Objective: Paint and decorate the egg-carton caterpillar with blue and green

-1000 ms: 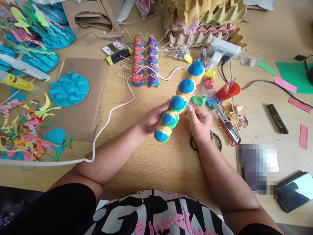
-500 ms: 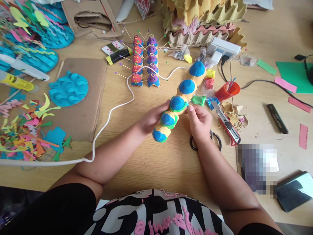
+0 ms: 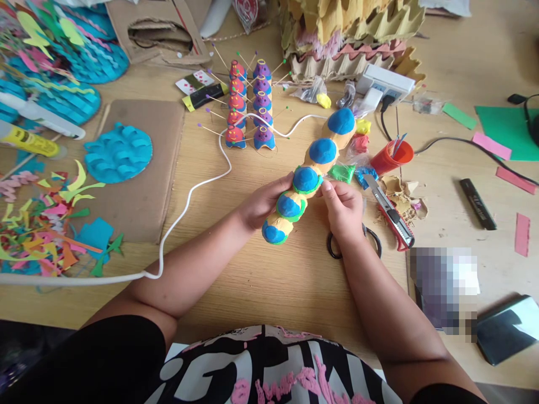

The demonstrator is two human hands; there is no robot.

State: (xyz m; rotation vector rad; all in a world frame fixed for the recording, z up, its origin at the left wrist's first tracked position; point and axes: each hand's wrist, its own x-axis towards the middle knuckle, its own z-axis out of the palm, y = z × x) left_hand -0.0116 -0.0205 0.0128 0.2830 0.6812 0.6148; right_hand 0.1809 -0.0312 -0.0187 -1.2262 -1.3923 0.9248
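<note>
A strip of egg-carton cups, covered in orange and blue modelling clay, slants across the space in front of me. Green clay edging rings the blue domes at its near end; the two far domes have none visible. My left hand grips the strip from its left side, the fingers hidden beneath. At the third cup, my right hand is closed, thumb and fingertips pinching at the green clay along the rim. Black-handled scissors lie partly under my right wrist.
Finished red and purple clay cup rows with pins stand behind. A white cord crosses the left side. An open-bladed utility knife, a red cup and a power strip lie right. Paper scraps cover the left.
The far end of the strip has shifted very slightly right and down. My right hand's fingers have moved a little at the rim; my left hand keeps its hold.
</note>
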